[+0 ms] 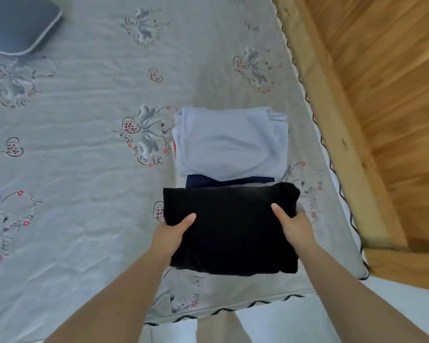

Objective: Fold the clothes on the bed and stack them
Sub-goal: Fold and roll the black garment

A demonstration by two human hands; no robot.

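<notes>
Both hands grip a folded black garment [233, 229] near the bed's [84, 144] front right corner: left hand [170, 235] on its left side, right hand [294, 225] on its right, thumbs on top. Just beyond lies a stack [229, 142] topped by pale blue cloth.

The bed [84, 144] carries a folded stack [228, 142] and what looks like a pillow [18, 26].
</notes>
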